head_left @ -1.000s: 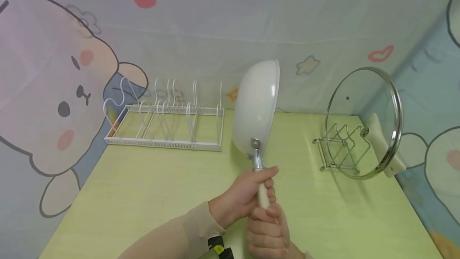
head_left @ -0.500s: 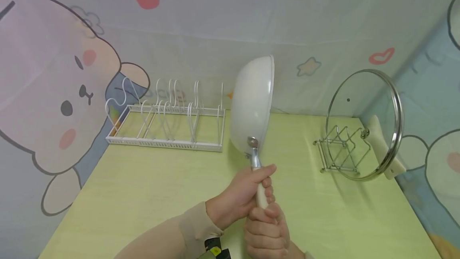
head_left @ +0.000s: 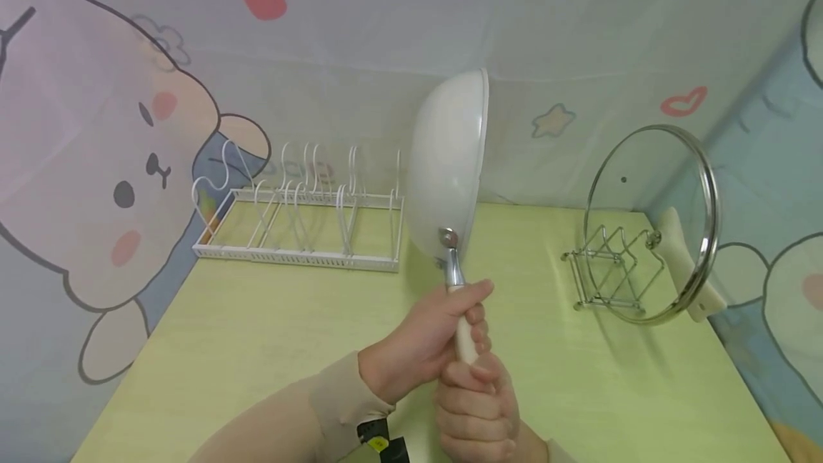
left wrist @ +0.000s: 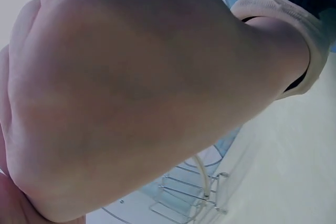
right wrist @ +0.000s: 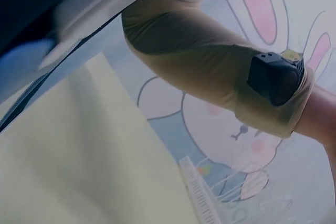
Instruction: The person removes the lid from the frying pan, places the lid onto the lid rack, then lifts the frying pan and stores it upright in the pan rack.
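A deep white wok (head_left: 445, 163) is held up on its side in the head view, outer face to the left and rim to the right. Its cream handle (head_left: 464, 341) points down toward the person, joined to the bowl by a metal neck. My left hand (head_left: 427, 338) grips the upper part of the handle, thumb lying across it. Below it, my right hand (head_left: 477, 409) is wrapped round the handle's lower end. The left wrist view is mostly filled by the left hand (left wrist: 131, 93); the right wrist view shows the left sleeve (right wrist: 194, 56) but not the wok.
A white wire pan rack (head_left: 321, 259) with upright dividers stands at the back left of the pale green table (head_left: 289, 327). At the right, a glass lid (head_left: 712, 213) with a metal rim and cream handle stands upright in a small chrome rack (head_left: 607, 299). Printed cloth hangs behind.
Over the last second the wok has risen and shifted slightly left, and both hands keep their grip on its handle. The racks and the lid stay in place.
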Demonstrator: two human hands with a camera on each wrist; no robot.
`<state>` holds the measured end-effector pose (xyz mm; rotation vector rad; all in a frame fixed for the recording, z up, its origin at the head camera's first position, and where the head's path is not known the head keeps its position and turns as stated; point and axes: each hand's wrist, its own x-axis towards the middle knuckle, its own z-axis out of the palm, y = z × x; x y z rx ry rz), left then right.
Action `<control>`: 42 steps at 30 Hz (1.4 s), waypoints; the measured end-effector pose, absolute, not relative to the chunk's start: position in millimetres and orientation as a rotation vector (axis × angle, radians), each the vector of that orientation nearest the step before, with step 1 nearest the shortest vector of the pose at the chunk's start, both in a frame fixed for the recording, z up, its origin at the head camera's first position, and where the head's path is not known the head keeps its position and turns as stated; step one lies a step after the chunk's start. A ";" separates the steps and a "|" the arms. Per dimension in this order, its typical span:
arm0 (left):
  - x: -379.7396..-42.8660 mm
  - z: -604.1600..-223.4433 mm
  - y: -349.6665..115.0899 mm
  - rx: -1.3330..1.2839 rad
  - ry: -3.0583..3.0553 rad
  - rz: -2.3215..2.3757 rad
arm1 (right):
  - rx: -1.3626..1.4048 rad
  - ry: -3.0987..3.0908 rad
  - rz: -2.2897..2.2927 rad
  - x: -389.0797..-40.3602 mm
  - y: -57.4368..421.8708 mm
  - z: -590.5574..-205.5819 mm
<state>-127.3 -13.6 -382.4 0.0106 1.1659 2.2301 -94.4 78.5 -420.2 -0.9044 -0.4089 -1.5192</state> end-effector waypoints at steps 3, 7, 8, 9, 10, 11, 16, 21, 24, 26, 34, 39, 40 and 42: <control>-126.1 -371.3 -18.7 0.027 1.158 2.220 | -0.913 -0.407 -1.523 -93.3 74.6 -411.2; -126.0 -357.3 -26.3 0.037 1.171 2.202 | -0.911 -0.422 -1.543 -91.5 67.6 -401.5; -126.3 -354.7 -28.1 0.036 1.177 2.201 | -0.908 -0.428 -1.550 -91.1 65.7 -399.6; -126.7 -352.3 -30.0 0.036 1.182 2.201 | -0.904 -0.434 -1.557 -90.7 63.9 -397.8; -127.2 -350.2 -31.9 0.035 1.183 2.200 | -0.901 -0.438 -1.561 -90.7 62.1 -396.2; -127.5 -348.2 -33.8 0.032 1.185 2.203 | -0.899 -0.442 -1.566 -90.6 60.3 -394.7; -127.8 -340.9 -44.3 0.037 1.178 2.201 | -0.892 -0.428 -1.594 -88.8 52.3 -388.7; -125.9 -329.6 -55.7 0.029 1.185 2.193 | -0.902 -0.397 -1.627 -85.0 41.8 -377.4; -124.3 -321.4 -62.2 0.017 1.194 2.200 | -0.905 -0.381 -1.631 -83.4 35.5 -368.1; -122.9 -316.6 -66.4 0.007 1.195 2.213 | -0.905 -0.370 -1.630 -82.1 31.9 -362.4; -118.2 -302.0 -83.2 0.044 1.156 2.239 | -0.907 -0.327 -1.609 -81.4 21.4 -347.8; -116.5 -296.9 -92.1 0.058 1.152 2.263 | -0.897 -0.293 -1.612 -81.8 15.1 -345.0; -116.4 -296.2 -93.7 0.062 1.150 2.267 | -0.892 -0.292 -1.613 -81.8 13.9 -344.7; -116.4 -295.3 -96.7 0.074 1.143 2.271 | -0.889 -0.294 -1.610 -82.3 12.1 -344.3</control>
